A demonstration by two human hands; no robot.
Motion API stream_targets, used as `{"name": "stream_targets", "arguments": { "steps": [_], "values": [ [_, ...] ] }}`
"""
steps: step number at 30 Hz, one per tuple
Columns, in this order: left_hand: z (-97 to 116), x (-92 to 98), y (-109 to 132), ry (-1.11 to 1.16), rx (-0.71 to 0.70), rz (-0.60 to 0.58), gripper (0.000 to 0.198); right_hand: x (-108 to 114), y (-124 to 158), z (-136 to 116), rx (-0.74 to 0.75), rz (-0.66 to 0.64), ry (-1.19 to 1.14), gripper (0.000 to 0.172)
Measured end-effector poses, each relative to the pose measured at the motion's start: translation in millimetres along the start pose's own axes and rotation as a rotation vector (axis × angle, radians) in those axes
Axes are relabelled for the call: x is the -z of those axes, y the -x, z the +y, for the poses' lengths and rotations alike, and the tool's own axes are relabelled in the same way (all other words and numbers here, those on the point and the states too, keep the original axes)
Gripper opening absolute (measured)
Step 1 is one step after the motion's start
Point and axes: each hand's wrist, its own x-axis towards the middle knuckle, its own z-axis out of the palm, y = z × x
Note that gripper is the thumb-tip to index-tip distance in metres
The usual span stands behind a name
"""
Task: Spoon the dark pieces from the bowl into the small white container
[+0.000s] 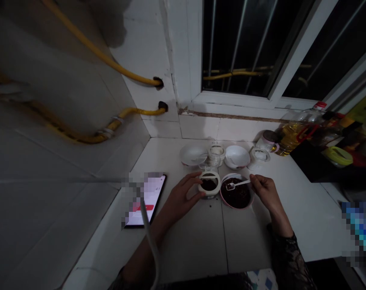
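My left hand [183, 197] curls round the side of a small white-rimmed jar [209, 194] with dark contents and a transparent lid tipped up at its back. Between thumb and fingers of my right hand [265, 191] is the handle of a small white spoon [242, 183]. Its scoop hangs over a bowl [252, 201] of dark, wet-looking, chunky sauce; whether it touches the sauce I cannot tell. The jar and bowl stand side by side on the white tiled counter [195, 245]. Dark crumbs lie just below the jar.
Behind are a shallow bowl [186, 156], a white bowl [238, 156] and seasoning jars [260, 157]. A lit phone [149, 197] lies at the left. Oil bottles [287, 135] and a dark rack [310, 163] stand at the right. A grey cable [151, 237] crosses in front of my left forearm.
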Motion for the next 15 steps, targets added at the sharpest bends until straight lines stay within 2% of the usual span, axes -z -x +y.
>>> {"name": "stream_targets", "arguments": {
  "steps": [6, 11, 15],
  "values": [
    [0.7, -1.0, -0.5, 0.007, 0.005, 0.012, 0.016, -0.9, -1.0, 4.2, -0.030, -0.002, -0.042, 0.061],
    [2.2, 0.0, -0.3, 0.004, 0.021, -0.002, 0.018, -3.4, -2.0, 2.2, -0.037, 0.056, -0.062, 0.061],
    [1.9, 0.1, -0.3, 0.005, 0.015, 0.000, 0.018, -15.1, 2.7, -12.6, 0.052, 0.140, -0.058, 0.059]
  ]
}}
